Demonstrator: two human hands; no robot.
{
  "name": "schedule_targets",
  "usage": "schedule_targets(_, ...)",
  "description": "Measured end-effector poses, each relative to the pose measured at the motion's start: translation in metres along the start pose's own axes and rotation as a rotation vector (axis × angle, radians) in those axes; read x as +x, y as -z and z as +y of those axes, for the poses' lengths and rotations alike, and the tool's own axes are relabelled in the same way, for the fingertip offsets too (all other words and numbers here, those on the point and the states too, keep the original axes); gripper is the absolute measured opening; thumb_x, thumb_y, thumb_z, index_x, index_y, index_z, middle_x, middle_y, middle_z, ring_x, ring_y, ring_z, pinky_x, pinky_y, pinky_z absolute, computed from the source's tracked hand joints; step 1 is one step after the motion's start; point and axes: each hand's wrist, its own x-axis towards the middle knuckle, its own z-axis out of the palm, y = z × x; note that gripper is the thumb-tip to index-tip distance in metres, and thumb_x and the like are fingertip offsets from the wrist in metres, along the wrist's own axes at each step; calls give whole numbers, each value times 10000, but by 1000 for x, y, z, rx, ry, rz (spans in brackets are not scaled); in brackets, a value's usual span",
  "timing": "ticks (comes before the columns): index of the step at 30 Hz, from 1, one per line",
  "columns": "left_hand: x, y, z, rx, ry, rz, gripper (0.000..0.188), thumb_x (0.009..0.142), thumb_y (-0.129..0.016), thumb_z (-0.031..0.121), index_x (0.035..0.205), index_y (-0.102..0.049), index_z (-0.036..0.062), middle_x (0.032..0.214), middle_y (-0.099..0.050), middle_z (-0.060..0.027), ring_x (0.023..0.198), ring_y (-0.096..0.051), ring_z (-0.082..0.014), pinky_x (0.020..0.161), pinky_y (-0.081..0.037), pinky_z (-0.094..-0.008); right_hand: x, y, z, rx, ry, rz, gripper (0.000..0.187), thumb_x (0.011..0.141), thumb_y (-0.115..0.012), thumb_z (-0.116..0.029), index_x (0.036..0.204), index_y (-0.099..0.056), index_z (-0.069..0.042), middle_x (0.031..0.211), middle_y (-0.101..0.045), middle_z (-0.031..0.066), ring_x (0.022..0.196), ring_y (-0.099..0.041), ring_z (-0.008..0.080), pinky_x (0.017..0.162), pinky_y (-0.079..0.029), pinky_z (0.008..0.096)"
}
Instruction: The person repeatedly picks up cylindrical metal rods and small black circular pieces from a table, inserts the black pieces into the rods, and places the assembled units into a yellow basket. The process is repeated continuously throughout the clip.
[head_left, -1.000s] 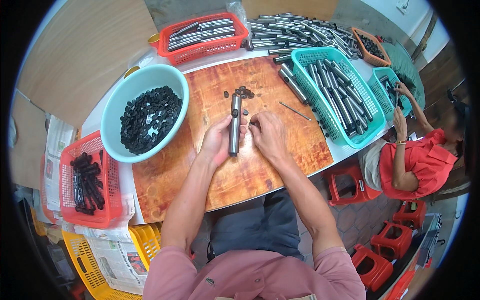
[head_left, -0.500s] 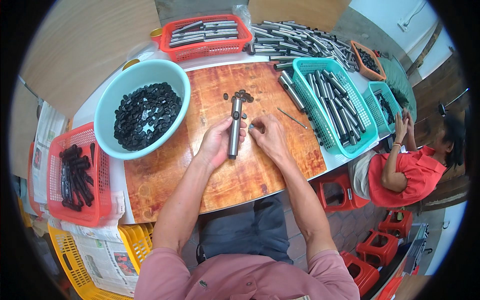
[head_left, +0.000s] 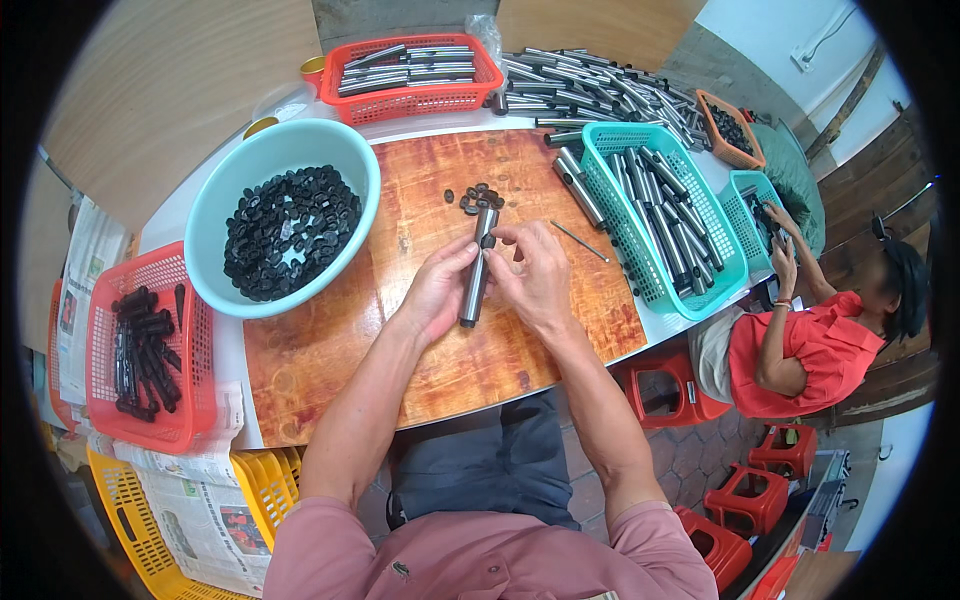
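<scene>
My left hand [head_left: 437, 291] grips a grey metal tube [head_left: 476, 270] that stands slanted over the wooden board [head_left: 420, 360]. My right hand [head_left: 533, 276] pinches a small black cap [head_left: 489, 241] against the upper part of the tube. A few loose black caps [head_left: 478, 196] lie on the board just beyond the tube's top end. A thin metal rod [head_left: 578, 240] lies on the board to the right of my right hand.
A light blue bowl [head_left: 215, 200] of black caps stands at the left. Teal baskets [head_left: 620, 215] of metal tubes stand at the right, a red basket [head_left: 410, 100] of tubes at the back, a red basket [head_left: 190, 400] of black parts at the left. A person in red [head_left: 800, 350] sits at the right.
The tube and both hands stay over the board; my right hand's fingers have shifted at the tube's upper end. The person at the right has moved their hands toward the small teal basket.
</scene>
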Motion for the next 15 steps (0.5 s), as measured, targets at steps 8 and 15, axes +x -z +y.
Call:
schedule_targets(8, 1, 3, -3, 35, -10, -23, 350, 1088, -554, 170, 1411, -565, 37, 1102, -694, -42, 974, -685, -138, 850, -598, -346, -2, 4, -6, -107, 135, 40, 208, 820, -785, -93, 1016, -729, -51, 893, -658, 108, 837, -665, 306, 729, -480, 423)
schedule_targets(15, -1, -3, -2, 115, -45, -4, 372, 1086, -561, 175, 1424, -546, 19, 1127, -682, -58, 989, -683, -147, 862, -605, -338, -6, 4, -9, -191, 165, 49, 225, 827, -796, -76, 1045, -746, -53, 916, -692, 109, 808, -680, 303, 704, -515, 409)
